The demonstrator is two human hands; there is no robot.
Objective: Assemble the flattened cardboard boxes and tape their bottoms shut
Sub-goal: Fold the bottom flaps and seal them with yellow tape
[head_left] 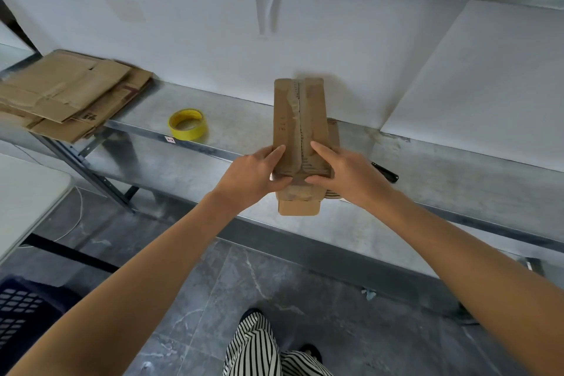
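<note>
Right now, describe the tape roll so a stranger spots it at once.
Look along the metal shelf against the white wall. Between the flattened cardboard stack and the box being held lies a tape roll, the only yellow ring there.

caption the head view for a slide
Left hand and right hand hold a brown cardboard box with flaps closed on a metal shelf, yellow tape roll nearby.
</note>
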